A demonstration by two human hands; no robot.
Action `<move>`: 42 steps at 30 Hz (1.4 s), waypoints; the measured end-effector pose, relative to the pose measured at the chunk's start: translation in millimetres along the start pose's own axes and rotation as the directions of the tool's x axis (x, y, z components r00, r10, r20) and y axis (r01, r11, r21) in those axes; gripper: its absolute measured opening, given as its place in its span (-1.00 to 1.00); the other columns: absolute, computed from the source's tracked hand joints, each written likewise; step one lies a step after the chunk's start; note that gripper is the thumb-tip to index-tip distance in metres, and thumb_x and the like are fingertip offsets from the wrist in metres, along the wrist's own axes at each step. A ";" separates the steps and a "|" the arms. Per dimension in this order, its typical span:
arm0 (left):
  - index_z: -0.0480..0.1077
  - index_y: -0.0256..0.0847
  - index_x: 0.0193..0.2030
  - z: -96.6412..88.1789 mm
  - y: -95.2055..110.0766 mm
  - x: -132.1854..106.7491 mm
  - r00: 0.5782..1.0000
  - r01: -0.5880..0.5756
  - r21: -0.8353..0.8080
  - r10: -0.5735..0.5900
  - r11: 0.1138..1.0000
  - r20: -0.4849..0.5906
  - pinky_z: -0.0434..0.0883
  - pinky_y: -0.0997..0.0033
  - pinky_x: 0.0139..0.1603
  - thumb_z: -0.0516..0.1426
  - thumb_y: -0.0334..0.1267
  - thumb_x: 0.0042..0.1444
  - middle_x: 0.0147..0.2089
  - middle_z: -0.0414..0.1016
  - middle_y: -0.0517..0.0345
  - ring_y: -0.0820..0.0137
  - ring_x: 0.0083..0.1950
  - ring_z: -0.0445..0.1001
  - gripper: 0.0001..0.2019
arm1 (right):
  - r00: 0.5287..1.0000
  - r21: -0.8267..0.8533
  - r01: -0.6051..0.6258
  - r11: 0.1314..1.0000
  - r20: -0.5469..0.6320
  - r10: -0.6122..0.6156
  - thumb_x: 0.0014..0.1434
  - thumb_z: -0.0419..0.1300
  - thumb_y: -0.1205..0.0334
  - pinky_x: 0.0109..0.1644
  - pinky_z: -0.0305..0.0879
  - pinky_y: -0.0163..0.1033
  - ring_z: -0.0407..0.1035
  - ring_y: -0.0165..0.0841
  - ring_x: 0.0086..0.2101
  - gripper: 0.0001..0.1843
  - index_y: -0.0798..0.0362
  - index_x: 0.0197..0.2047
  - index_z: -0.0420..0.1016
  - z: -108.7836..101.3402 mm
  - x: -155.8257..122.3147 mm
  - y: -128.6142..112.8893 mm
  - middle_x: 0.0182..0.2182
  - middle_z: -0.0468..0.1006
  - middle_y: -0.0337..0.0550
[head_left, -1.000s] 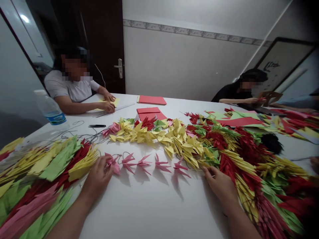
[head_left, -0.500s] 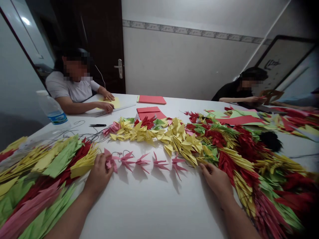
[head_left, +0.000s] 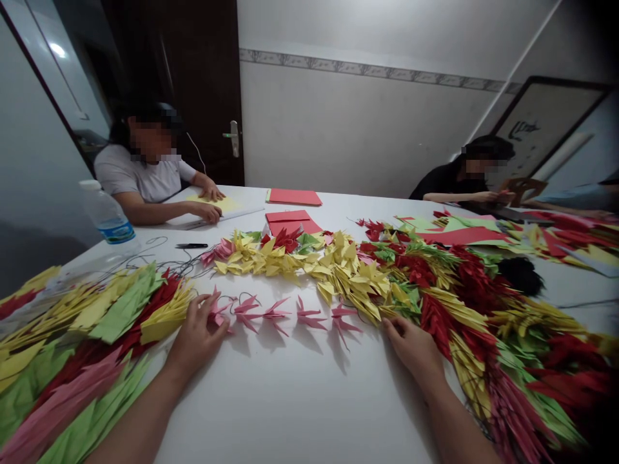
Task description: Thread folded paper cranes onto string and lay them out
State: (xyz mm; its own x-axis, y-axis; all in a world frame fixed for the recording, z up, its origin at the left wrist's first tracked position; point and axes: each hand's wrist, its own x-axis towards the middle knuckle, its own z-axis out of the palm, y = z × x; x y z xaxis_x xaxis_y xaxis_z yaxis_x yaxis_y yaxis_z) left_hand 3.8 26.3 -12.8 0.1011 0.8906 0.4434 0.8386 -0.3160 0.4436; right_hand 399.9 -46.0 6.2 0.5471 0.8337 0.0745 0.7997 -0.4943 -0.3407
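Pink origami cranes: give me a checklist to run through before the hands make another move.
1. Five pink origami cranes laid out in a row: ok.
2. Left hand at the leftmost crane: ok.
3. Right hand gripping something: cannot tell; its grasp is hidden beside the yellow origami cranes.
4. Dark cords untangled: not ok; loops cross one another beyond the left hand.
5. Black snips out of both hands: ok, lying on the white table.
6. Water bottle capped: ok.

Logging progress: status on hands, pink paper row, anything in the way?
Left hand at leftmost pink piece; right hand by yellow paper garland; both grips unclear. Five pink pieces in a row. Possible snag: garland along row's far side.
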 end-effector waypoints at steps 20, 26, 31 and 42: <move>-0.18 -0.22 0.27 -6.1 4.4 -8.7 0.966 -0.236 0.086 0.243 0.968 -0.086 0.15 0.10 0.18 -0.10 -0.12 0.18 0.19 0.03 -0.13 0.18 0.22 0.06 -0.44 | 0.999 -0.015 -0.001 1.000 0.048 0.002 0.09 -0.08 -0.01 -0.44 0.11 -0.34 0.38 -0.29 -0.40 -0.61 0.04 -0.34 0.48 2.0 -0.6 -2.6 -0.44 0.53 -0.11; -0.01 -0.30 0.22 -28.0 24.0 -23.2 0.955 -0.188 0.247 0.236 0.951 -0.178 0.30 0.23 -0.02 -0.07 -0.12 0.13 0.00 0.31 -0.12 0.19 0.00 0.32 -0.46 | 0.999 0.007 0.037 0.999 0.027 -0.037 0.11 -0.09 0.01 -0.43 0.09 -0.34 0.38 -0.28 -0.38 -0.60 0.05 -0.35 0.49 2.0 -2.0 -2.2 -0.45 0.53 -0.10; 0.11 -0.33 0.19 -35.4 40.7 -26.0 0.993 0.012 0.401 -0.059 0.916 0.105 0.34 0.30 -0.22 -0.16 -0.04 0.15 -0.22 0.47 -0.06 0.21 -0.21 0.45 -0.46 | 0.999 0.025 0.044 0.999 0.030 -0.044 0.10 -0.07 0.02 -0.42 0.09 -0.34 0.38 -0.29 -0.37 -0.62 0.04 -0.35 0.48 1.9 -2.1 -2.6 -0.42 0.54 -0.11; -0.03 -0.23 0.27 -38.0 47.8 -8.4 0.821 0.187 0.496 -0.412 0.848 0.395 0.30 0.17 -0.18 -0.24 0.07 0.13 -0.06 0.45 -0.17 0.04 -0.08 0.44 -0.37 | 0.997 0.032 0.057 0.998 0.047 -0.058 0.10 -0.10 0.00 -0.42 0.07 -0.33 0.36 -0.30 -0.39 -0.61 0.04 -0.41 0.43 2.8 -3.4 -3.3 -0.44 0.52 -0.12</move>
State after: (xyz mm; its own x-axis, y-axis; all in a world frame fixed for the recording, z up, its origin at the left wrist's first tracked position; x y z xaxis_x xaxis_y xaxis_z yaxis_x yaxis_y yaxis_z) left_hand 22.7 -8.7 34.3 -0.0512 0.9906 -0.1269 0.9955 0.0608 0.0729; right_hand 394.7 -46.5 4.5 0.4872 0.8719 0.0499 0.8212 -0.4379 -0.3660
